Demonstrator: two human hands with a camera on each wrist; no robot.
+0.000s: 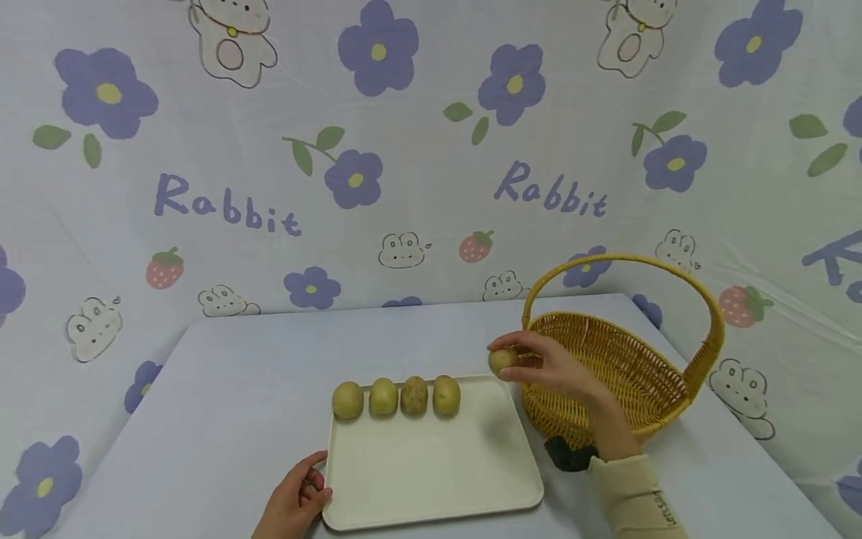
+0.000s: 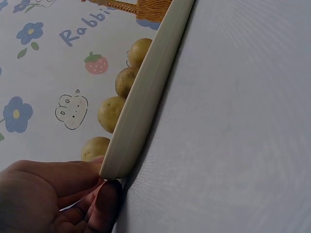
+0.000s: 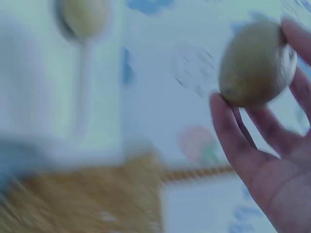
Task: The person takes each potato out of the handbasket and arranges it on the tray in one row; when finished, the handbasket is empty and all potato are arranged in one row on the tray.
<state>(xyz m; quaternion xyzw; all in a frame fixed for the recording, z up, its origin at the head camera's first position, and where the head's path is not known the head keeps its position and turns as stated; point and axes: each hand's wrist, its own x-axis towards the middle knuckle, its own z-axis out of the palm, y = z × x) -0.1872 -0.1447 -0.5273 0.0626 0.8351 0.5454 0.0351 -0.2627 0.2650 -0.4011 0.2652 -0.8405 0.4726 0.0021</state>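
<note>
My right hand pinches a potato between thumb and fingertips, above the tray's back right corner and beside the basket. The right wrist view shows that potato up close, with the fingers around its sides. Several more potatoes sit in a row along the back edge of a cream rectangular tray. At the tray's left side is my left hand. In the left wrist view its thumb lies on the tray's rim and its fingers are curled below, gripping the edge.
A yellow wicker basket with a tall arched handle stands on the right, tilted toward me. Against its near side lies a dark, almost black object. All this is on a white table, with a patterned cloth hanging behind it.
</note>
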